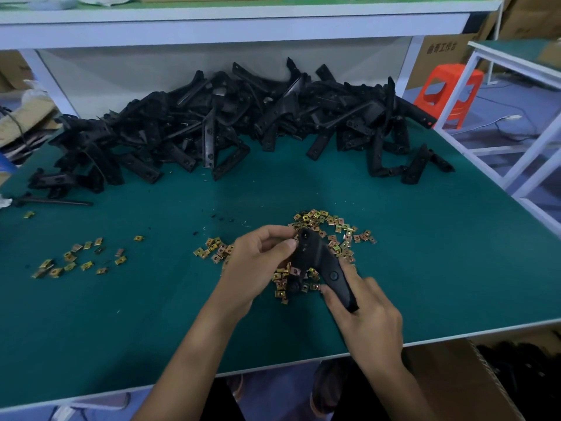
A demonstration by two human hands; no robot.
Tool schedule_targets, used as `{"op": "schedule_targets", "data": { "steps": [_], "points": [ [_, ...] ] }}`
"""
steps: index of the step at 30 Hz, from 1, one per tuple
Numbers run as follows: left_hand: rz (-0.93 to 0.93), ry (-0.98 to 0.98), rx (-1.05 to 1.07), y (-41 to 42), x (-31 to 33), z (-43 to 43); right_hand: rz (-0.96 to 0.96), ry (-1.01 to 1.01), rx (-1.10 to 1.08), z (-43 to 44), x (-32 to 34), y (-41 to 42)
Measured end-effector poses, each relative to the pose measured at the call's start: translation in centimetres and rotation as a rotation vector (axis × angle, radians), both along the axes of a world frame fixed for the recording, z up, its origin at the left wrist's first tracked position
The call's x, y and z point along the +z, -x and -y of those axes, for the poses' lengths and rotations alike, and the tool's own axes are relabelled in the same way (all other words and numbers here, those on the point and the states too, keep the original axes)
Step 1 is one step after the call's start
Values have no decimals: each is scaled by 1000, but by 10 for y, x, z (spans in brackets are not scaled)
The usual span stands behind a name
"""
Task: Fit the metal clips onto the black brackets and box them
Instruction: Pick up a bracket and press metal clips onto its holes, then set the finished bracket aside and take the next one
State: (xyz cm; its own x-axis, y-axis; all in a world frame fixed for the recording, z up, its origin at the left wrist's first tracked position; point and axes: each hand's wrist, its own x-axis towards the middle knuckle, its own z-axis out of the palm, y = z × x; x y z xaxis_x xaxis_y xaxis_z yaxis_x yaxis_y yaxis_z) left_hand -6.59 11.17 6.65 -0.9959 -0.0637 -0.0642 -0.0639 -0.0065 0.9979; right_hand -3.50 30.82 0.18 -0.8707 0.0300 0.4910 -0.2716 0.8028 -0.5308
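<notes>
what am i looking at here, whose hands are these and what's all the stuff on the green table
There is no machine here: a person works with bare hands, and the one picture comes from a camera worn on their head, looking forward and down. The green table carries a big pile of brackets at the back and small brass-coloured metal clips nearer, with a smaller group to the left. The right hand grips the lower end of one black bracket, and the left hand curls its fingers round the upper end, probably fitting a clip, though that clip is hidden. A cardboard box sits below the table's near right edge.
</notes>
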Motion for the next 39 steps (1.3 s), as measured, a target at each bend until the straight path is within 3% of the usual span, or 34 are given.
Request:
{"op": "schedule_targets", "data": {
  "steps": [8, 20, 26, 30, 33, 39],
  "points": [
    [16, -30, -57, 3, 3, 3, -44, -16, 37, -2, -6, 2],
    [23, 95, -150, 11, 10, -5, -50, -12, 42, -3, -6, 5],
    [7, 123, -127, -4, 0, -17, 53, 139, -13, -3, -1, 3],
    [-48, 444, -31, -23, -15, -26, 95, 261, -75, -4, 0, 2],
    [-101, 483, 57, -26, -11, -30, 141, 311, -42, -4, 6, 2],
    [-272, 476, -25, -22, 23, -38, 340, 884, 38, -8, 24, -32]
  ]
}}
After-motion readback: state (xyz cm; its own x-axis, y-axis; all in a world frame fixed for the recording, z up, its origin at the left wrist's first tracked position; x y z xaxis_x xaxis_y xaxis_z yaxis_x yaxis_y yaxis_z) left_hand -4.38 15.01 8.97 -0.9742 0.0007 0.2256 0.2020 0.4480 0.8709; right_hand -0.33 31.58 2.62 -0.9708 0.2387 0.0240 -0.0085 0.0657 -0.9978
